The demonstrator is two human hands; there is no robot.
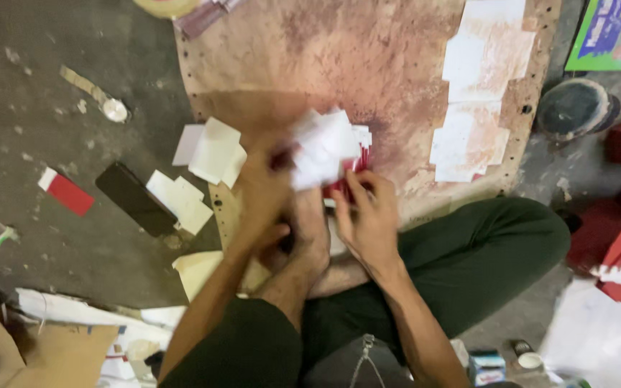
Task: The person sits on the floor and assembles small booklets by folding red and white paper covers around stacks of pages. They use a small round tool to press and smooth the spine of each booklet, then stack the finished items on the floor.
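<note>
Left hand (264, 190): fingers curled on the blurred white-and-red card stack (325, 154), steadying it | right hand (368, 215): fingers half-spread, pinching its lower edge | stack above my foot (310, 230), over the stained board (368, 65) | phone (134, 197) on floor, beside loose cards (213, 151).

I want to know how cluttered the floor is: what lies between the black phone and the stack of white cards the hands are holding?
In the head view, loose white cards lie between the black phone and the stack of white cards, partly on the floor, partly on the wooden board.
</note>
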